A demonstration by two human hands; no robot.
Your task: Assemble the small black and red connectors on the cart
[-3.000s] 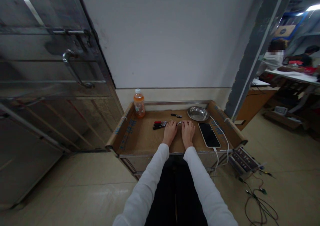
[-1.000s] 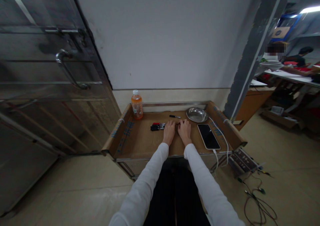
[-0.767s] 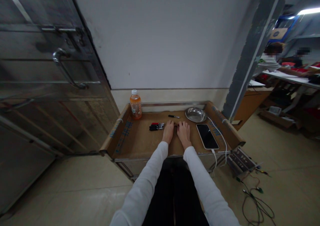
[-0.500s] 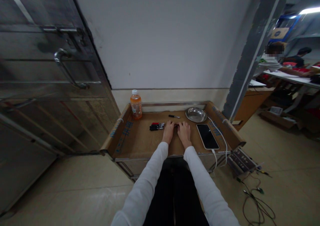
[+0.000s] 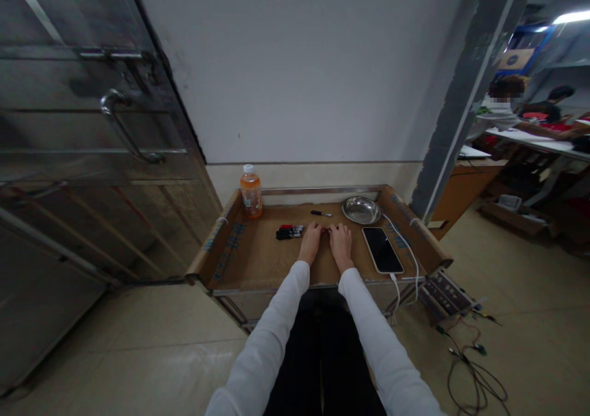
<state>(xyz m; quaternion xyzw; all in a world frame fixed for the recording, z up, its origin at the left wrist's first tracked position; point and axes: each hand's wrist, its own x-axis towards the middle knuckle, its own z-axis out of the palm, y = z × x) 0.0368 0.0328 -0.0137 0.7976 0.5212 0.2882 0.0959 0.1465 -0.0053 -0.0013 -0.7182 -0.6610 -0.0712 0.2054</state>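
Observation:
My left hand point(image 5: 311, 240) and my right hand point(image 5: 340, 241) rest close together over the middle of the cardboard-lined cart top point(image 5: 258, 262), fingers curled inward toward each other. Between their fingertips is a small dark piece of what looks like a marker, mostly covered by the fingers. Just left of my left hand, several markers point(image 5: 289, 232), black ones and a red one, lie side by side. Beyond my hands a single black marker point(image 5: 321, 213) lies on the cardboard. To the right of my right hand is a phone point(image 5: 382, 250) with a dark screen.
An orange drink bottle point(image 5: 251, 192) stands at the back left corner. A shiny metal bowl point(image 5: 362, 210) sits at the back right. A white cable point(image 5: 408, 244) runs beside the phone. Cables point(image 5: 474, 367) lie on the floor; people sit at a table far right.
Three seconds ago a light pen-like piece showed between my hands; now mostly hidden. My right hand has moved slightly closer to my left. The view has shifted a little. Little differs over the last second.

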